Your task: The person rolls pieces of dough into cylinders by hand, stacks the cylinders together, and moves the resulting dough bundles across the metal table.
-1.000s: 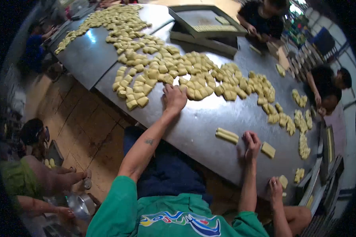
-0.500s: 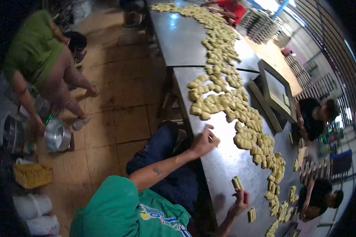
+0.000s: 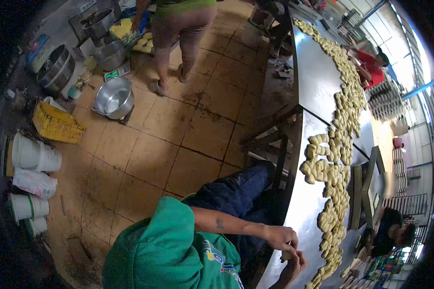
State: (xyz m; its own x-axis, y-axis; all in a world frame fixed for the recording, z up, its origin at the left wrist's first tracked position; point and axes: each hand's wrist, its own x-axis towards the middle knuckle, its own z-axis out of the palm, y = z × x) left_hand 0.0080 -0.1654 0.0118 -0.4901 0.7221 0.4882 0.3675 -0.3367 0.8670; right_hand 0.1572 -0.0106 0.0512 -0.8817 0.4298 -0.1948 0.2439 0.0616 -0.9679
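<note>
My left hand and my right hand meet over the near edge of the metal table. Their fingers are closed around a small piece of dough, which they mostly cover. Beyond my hands, a long band of pale yellow dough pieces runs along the table, many touching or heaped together.
Framed trays lean at the table's far side. Co-workers in red and dark clothing are across it. On the tiled floor stand a metal pot, a yellow crate, white buckets and another person in green.
My view has swung left over the floor. My hands, apart before with dough in each, have come together. The person in green has gone from bending by the pot to standing farther back.
</note>
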